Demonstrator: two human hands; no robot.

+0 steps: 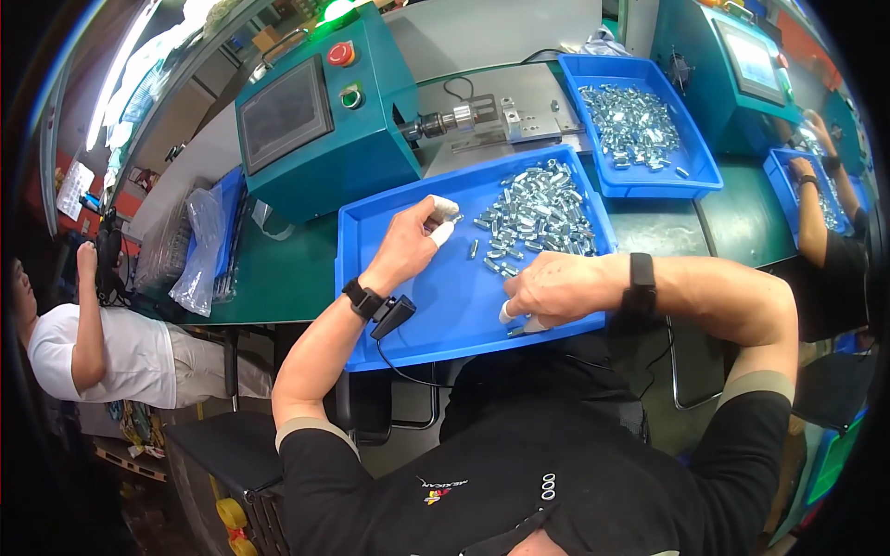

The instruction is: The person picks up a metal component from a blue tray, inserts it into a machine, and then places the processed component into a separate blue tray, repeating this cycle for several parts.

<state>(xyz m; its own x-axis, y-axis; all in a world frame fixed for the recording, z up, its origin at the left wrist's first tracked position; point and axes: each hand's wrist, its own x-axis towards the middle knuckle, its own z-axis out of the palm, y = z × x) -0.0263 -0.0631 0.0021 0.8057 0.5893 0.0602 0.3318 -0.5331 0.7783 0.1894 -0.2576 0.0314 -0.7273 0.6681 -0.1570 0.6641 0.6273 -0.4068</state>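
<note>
A blue tray [399, 320] lies in front of me with a heap of small shiny silver metal parts [542, 208] in its right half. Over the tray's left side, my left hand [408, 238] is closed in a pinch, white covers on its fingertips. A small metal part [456, 219] shows at those fingertips. My right hand [556, 289] reaches low over the near right of the tray, beside the heap. Its covered fingers point down and together near the tray floor, around a small metal part [515, 331]. Both wrists wear black bands.
Behind the tray stands a teal machine [362, 139] with a screen, a red button and a metal chuck and fixture [514, 119]. A second blue tray [705, 185] of parts sits back right. Plastic bags [199, 250] lie left. Other people are at both sides.
</note>
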